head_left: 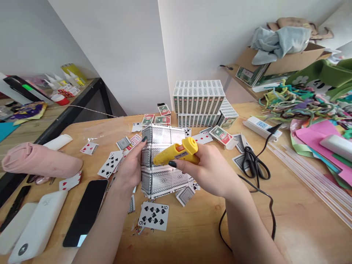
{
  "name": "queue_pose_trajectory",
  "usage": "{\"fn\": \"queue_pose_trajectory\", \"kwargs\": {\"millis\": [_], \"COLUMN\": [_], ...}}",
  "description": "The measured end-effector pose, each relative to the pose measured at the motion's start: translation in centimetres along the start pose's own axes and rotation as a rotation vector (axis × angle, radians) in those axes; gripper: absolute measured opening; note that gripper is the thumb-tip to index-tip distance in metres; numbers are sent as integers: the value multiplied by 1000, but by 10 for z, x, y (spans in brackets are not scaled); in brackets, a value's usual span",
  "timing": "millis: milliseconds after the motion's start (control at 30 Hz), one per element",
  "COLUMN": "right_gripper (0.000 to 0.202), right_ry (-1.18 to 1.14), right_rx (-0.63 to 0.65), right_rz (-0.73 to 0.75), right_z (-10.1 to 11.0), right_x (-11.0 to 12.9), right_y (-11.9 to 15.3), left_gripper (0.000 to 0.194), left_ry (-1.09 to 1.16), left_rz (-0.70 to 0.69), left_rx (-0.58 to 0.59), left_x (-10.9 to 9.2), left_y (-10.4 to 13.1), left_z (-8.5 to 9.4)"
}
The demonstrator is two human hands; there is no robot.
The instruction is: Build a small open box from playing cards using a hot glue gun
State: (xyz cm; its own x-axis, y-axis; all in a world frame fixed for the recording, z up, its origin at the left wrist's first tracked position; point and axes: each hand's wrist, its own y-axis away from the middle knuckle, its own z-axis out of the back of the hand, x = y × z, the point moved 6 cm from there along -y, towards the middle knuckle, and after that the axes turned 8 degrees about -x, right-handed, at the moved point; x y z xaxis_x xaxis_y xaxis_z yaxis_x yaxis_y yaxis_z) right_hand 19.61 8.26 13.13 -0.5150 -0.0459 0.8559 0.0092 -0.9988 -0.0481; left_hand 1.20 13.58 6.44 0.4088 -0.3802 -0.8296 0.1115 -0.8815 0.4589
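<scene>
A box-like structure built of playing cards [165,179] stands in the middle of the wooden table, its patterned card backs facing me. My left hand [131,165] grips its left side, thumb near the upper corner. In my right hand [209,167] is a yellow hot glue gun [176,152], its nozzle at the left part of the structure, by a seam between the card layers. Whether the tip touches the cards I cannot tell. A black cord [271,209] runs over the table on the right. In front of the structure lies a nine of spades [154,215].
Stacked card boxes [198,97] stand behind. On the right are black scissors [254,163], a power strip [262,128] and clear glue sticks [310,176]. A black phone [86,212], white power bank [40,227] and pink roll [41,161] lie left. Loose cards [110,164] are scattered around.
</scene>
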Motion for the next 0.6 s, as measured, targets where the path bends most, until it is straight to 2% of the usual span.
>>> {"fn": "queue_pose_trajectory", "kwargs": {"millis": [300,600], "right_gripper": [25,18], "right_ry": [73,14], "right_rx": [38,-4], "right_rz": [-42,19], "right_z": [0,0], "right_x": [0,2], "right_y": [0,-1], "left_gripper": [27,29], "left_ry": [-60,-77], "left_rz": [-14,-22], "left_rx": [12,14], "left_x": [2,2], "left_y": [-1,-4], "left_z": [1,2]}}
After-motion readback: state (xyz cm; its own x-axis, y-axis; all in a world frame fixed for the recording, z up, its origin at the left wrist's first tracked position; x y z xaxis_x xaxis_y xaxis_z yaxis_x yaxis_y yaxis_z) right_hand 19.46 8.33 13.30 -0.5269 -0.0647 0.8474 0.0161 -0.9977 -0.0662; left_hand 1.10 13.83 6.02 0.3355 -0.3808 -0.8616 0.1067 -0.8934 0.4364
